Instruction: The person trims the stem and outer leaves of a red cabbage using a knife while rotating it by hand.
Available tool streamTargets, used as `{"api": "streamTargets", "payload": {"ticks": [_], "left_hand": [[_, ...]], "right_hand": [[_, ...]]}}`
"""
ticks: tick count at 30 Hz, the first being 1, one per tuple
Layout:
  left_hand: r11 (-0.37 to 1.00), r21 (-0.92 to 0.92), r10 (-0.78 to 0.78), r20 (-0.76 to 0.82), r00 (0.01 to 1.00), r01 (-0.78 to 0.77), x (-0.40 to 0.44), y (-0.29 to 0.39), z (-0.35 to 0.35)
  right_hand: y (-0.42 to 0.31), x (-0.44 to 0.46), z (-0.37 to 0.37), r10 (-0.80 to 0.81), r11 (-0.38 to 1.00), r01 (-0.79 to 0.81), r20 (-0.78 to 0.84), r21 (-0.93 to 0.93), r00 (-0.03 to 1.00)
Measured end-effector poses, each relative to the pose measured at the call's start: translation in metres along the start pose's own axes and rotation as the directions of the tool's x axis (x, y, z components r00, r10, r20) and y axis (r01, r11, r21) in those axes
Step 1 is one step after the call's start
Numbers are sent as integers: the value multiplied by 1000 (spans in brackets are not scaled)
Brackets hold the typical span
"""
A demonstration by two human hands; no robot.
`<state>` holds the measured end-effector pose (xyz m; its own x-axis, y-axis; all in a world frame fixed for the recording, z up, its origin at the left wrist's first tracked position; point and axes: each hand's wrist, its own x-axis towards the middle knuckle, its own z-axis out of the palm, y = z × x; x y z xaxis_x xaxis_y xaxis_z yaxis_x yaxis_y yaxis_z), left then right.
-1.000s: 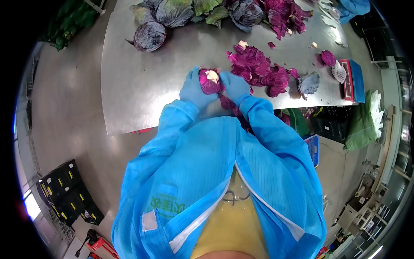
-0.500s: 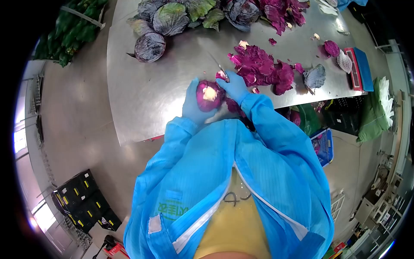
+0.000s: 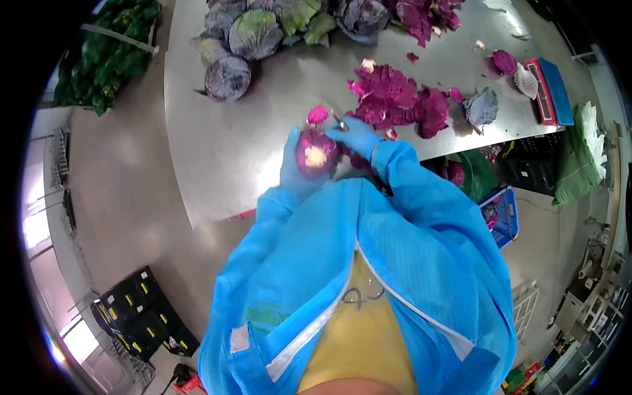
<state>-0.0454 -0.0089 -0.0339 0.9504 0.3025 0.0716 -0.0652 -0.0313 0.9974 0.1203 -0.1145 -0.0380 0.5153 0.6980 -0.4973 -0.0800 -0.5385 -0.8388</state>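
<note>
A trimmed red cabbage (image 3: pixel 316 155) with a pale cut stem end facing up is held by my left hand (image 3: pixel 293 168), whose gloved fingers wrap round its left side. My right hand (image 3: pixel 356 136), also in a blue glove, is closed on a knife (image 3: pixel 338 120) at the cabbage's upper right. Just above the cabbage, a small bright pink cut piece (image 3: pixel 317 116) lies on the metal table (image 3: pixel 217 145). Loose purple leaves (image 3: pixel 388 95) are piled to the right of my right hand.
Whole cabbages (image 3: pixel 255 34) line the table's far side. At the right are a grey-purple leaf (image 3: pixel 481 109), a small cabbage (image 3: pixel 505 62), a net-wrapped item (image 3: pixel 525 81) and a red and blue box (image 3: pixel 549 91). A blue crate (image 3: pixel 505 217) stands below the right edge.
The knife has come into view in my right hand. A pink piece that was beside the blade now lies on the table. The cabbage's cut end has turned more towards the camera.
</note>
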Motion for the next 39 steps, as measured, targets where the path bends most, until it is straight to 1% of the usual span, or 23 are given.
{"api": "streamTargets", "payload": {"ticks": [1, 2, 3, 5, 6, 7, 8, 10, 16, 17, 18, 19, 22, 23, 24, 28, 30, 32, 33, 35, 36, 38, 39], "left_hand": [[990, 127, 66, 4, 998, -66, 0, -11, -4], [977, 191, 94, -5, 996, -92, -2, -17, -4], [961, 251, 122, -4, 993, -117, 1, -22, -5], [940, 327, 115, -49, 992, -93, -2, -28, -4], [930, 359, 112, -70, 991, -80, -2, -32, -5], [922, 382, 111, -92, 990, -68, -3, -33, -5], [914, 402, 107, -115, 988, -52, -4, -36, -4], [899, 437, 109, -155, 982, -31, -2, -43, -6], [888, 455, 151, -143, 978, -71, 0, -41, -8], [989, 148, 22, -98, 995, -7, -2, -36, -1], [988, 151, 25, -97, 995, -10, -6, -54, -2], [999, -29, -38, -173, 984, 34, -7, -88, -8], [954, 282, 154, -188, 970, -97, -4, -69, -7], [876, -459, -230, -121, 966, 151, 4, -55, -2], [254, -911, -449, 188, 874, 326, 12, -35, 5], [237, -887, -489, 244, 837, 397, 15, -14, 7], [345, -859, -463, 194, 865, 377, 14, -46, -1], [388, -843, -452, 177, 874, 371, 15, -68, -5], [499, -796, -458, 91, 884, 341, 14, -77, -6], [604, -736, -444, 7, 896, 305, 20, -95, -6], [930, -348, -187, -174, 967, 117, 17, -92, -5], [985, 143, 124, -209, 970, -95, 7, -85, -6], [807, -570, -256, -96, 962, 158, 17, -34, 3]], "right_hand": [[7, -5, 4, -84, 944, 58, 67, 326, 994], [30, 11, 5, -55, 986, 40, 88, 160, 995], [32, 11, 5, -108, 982, 95, 75, 162, 991], [38, 12, 4, -72, 984, 58, 74, 167, 995], [30, 6, 2, -125, 992, 125, -10, 34, 992], [39, 16, 4, -211, 951, 180, -100, -254, 972], [42, 13, 7, -311, 914, 242, -181, -326, 933], [33, 8, 10, -362, 846, 215, -230, -488, 903], [29, 19, 23, -400, 815, 179, -312, -551, 861], [32, 19, 26, -375, 810, 157, -294, -566, 879], [35, 19, 28, -379, 810, 159, -295, -565, 877], [37, 20, 26, -363, 820, 155, -291, -552, 885], [36, 14, 26, -348, 857, 174, -295, -486, 890], [34, 11, 28, -357, 873, 187, -328, -450, 874], [34, 9, 30, -362, 887, 200, -361, -415, 859], [56, 13, 31, -421, 864, 264, -329, -428, 845], [53, 11, 28, -223, 965, 165, -305, -205, 926], [63, 16, 29, -220, 959, 145, -319, -244, 922], [66, 17, 31, -228, 951, 134, -338, -280, 913], [66, 18, 22, -244, 938, 125, -360, -323, 900], [67, 16, 20, -249, 935, 118, -385, -334, 888], [68, 10, 27, -248, 934, 106, -404, -341, 880], [64, 11, 27, -284, 941, 140, -491, -309, 823]]}}
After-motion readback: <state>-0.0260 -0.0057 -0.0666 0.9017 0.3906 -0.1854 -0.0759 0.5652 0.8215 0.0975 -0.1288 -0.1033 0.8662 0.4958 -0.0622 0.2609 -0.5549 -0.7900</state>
